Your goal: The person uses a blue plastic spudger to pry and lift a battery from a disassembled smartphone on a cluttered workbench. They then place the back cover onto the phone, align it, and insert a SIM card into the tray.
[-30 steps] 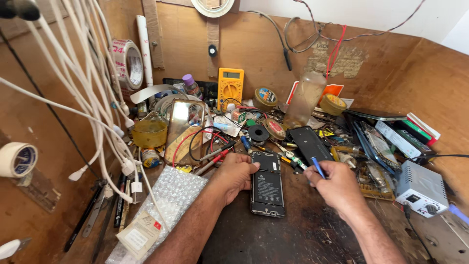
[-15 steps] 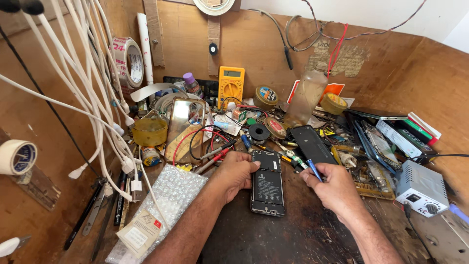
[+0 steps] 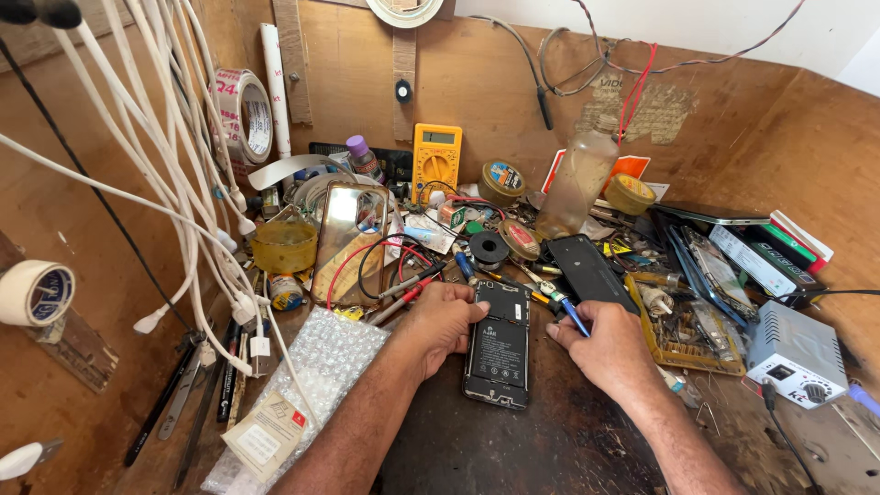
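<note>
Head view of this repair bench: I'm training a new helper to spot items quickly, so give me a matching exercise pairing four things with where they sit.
Things:
1. opened phone
2. yellow multimeter
3. bubble wrap
4. small white power unit

Places:
A. far right of the bench
B. between the left hand and right hand
C. standing against the back wall
D. left of the left forearm

Pairs: 1-B, 2-C, 3-D, 4-A
</note>
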